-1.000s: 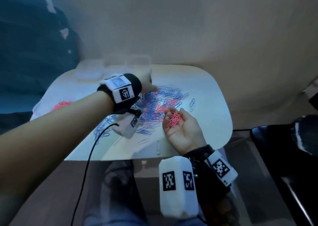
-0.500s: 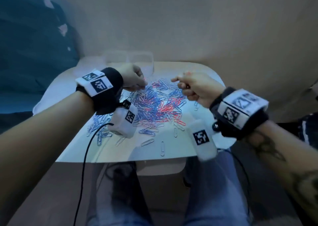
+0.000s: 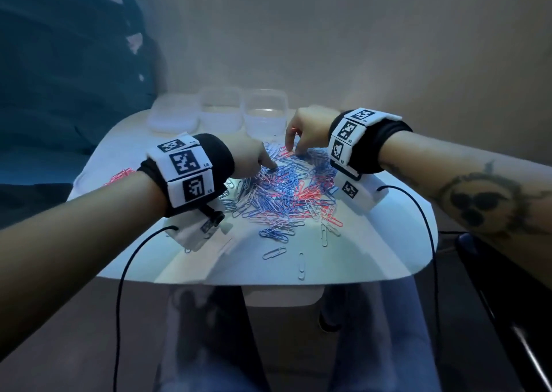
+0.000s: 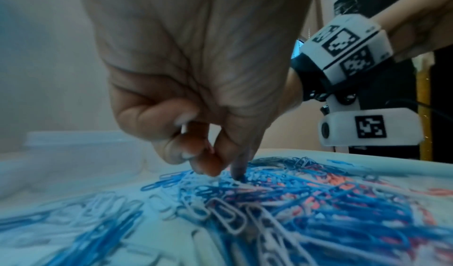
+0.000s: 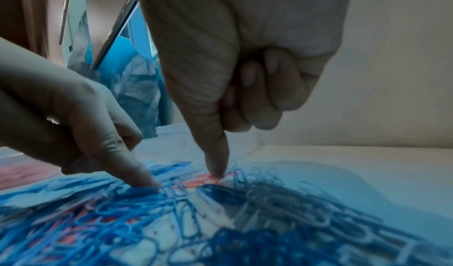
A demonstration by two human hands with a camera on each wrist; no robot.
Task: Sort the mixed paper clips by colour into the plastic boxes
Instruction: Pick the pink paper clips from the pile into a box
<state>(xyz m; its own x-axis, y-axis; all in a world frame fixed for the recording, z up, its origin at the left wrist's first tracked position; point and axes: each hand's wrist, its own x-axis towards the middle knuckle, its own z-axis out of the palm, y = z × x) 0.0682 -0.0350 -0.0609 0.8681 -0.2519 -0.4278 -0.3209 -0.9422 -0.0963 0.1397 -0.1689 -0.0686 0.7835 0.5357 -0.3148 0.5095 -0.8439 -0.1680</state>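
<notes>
Head view: both hands work in the clip pile (image 3: 286, 191) of mixed blue, white and red clips spread over the white bench (image 3: 388, 242). Left hand (image 3: 251, 158) presses its index finger (image 4: 239, 170) onto blue clips, other fingers curled, grasping nothing. Right hand (image 3: 307, 126) pins a red clip (image 5: 208, 181) under its index finger (image 5: 217, 158), remaining fingers clenched. Three clear boxes (image 3: 264, 114) stand at the far edge; a red heap (image 3: 121, 175) lies left.

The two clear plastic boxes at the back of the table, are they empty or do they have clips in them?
Apparently empty: both clear boxes show no coloured clips through their walls in the head view.
</notes>
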